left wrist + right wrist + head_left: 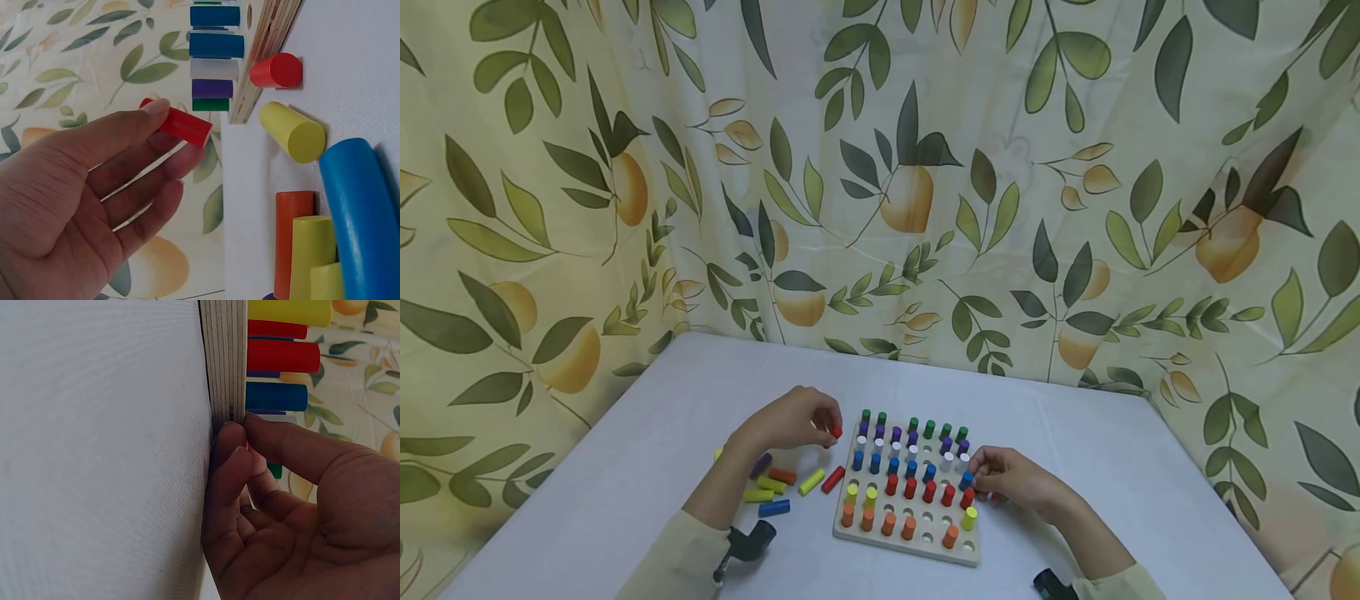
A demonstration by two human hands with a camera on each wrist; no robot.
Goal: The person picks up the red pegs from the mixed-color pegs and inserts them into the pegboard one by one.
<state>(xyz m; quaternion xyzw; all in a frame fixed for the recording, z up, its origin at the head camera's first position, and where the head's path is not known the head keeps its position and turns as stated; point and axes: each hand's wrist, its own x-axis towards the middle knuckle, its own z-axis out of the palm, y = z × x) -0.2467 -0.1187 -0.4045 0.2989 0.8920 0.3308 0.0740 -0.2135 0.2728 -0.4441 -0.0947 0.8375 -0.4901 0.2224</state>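
Observation:
My left hand [797, 419] pinches a red peg [187, 127] between thumb and fingertips, just off the far left corner of a wooden pegboard [878, 540]. The peg tilts in the left wrist view, clear of the board. Rows of green, purple, white, blue, red, yellow and orange pegs stand upright in the board, with some holes bare between them. On the board's right side, my right hand [1015, 479] grips the edge, thumb at the top face and curled fingers against the layered side [226, 362]. A blue peg [277, 397] stands close by that thumb.
Left of the board lie loose pegs: a red one [832, 479], a yellow one [812, 482], a blue one [774, 507], an orange one [782, 475] and several more near the left forearm. A white cloth covers the table [737, 367]; a leaf-patterned curtain [880, 275] hangs behind.

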